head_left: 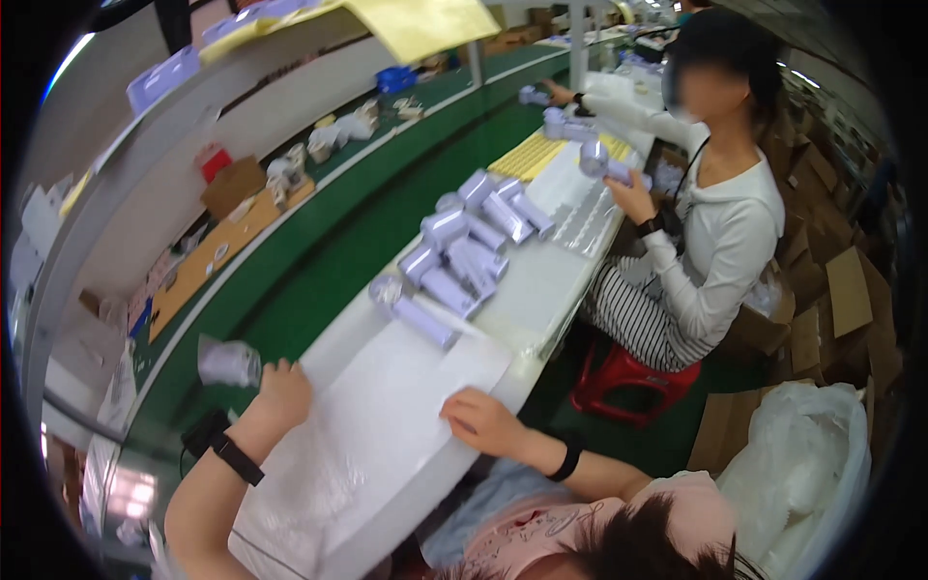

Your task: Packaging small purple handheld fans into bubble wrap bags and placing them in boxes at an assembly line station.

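My left hand (pixel 285 394), its fingers curled, is at the left edge of a white-lined work tray (pixel 358 406); its palm is hidden. Just left of it, over the green conveyor belt, is a lavender item in a clear plastic bag (pixel 229 362), slightly blurred. My right hand (pixel 483 422) is closed over the tray's right edge, fingertips bent inward, below a white sheet or flap (pixel 476 369). What its fingers hold, if anything, does not show. Beyond the tray lies a heap of lavender round-headed devices with handles (pixel 449 232); the nearest one (pixel 416 311) rests at the tray's far end.
Across the table's far side, a co-worker (pixel 715 193) on a red stool (pixel 633 387) holds a lavender device (pixel 594 159). Yellow trays (pixel 527 155) lie nearby. A large plastic bag (pixel 793 464) and cardboard boxes (pixel 851 300) stand at right. A shelf frame (pixel 106 159) rises at left.
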### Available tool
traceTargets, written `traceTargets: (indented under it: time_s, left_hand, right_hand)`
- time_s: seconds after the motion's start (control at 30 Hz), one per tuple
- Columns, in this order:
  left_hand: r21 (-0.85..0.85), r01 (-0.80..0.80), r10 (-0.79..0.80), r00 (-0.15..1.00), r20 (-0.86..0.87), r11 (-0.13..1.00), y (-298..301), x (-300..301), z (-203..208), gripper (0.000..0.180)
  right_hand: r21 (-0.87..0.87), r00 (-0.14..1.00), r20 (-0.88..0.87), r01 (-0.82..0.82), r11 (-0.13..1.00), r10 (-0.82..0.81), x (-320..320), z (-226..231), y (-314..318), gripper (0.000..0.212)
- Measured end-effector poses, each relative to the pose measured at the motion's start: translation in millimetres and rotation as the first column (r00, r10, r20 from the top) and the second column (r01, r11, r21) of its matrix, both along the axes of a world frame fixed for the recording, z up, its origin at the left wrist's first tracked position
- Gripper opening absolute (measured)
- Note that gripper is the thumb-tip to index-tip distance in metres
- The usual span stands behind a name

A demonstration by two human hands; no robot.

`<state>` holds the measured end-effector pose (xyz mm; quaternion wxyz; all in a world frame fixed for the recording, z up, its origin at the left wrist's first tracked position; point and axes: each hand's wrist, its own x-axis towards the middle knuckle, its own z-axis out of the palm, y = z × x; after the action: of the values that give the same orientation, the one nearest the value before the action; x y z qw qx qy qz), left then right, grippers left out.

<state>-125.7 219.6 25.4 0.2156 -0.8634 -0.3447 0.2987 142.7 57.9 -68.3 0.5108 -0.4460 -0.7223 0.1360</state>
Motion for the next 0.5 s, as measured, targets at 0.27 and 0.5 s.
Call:
traceTargets:
  time_s: [0.27, 0.5]
  left_hand:
    - [-0.31, 0.159, 0.008, 0.879, 0.476, 0.937, -195.3, 48.7, 86.2, 0.056]
    - [-0.368, -0.128, 0.358, 0.649, 0.671, 0.921, -248.3, 16.6, 23.2, 0.064]
  right_hand:
    - [-0.004, 0.973, -0.229, 0.03, 1.0, -0.03, 19.3, 21.4, -26.1, 0.014]
    - [-0.094, 0.843, -0.506, 0.155, 0.983, -0.181, 48.4, 33.8, -35.2, 0.009]
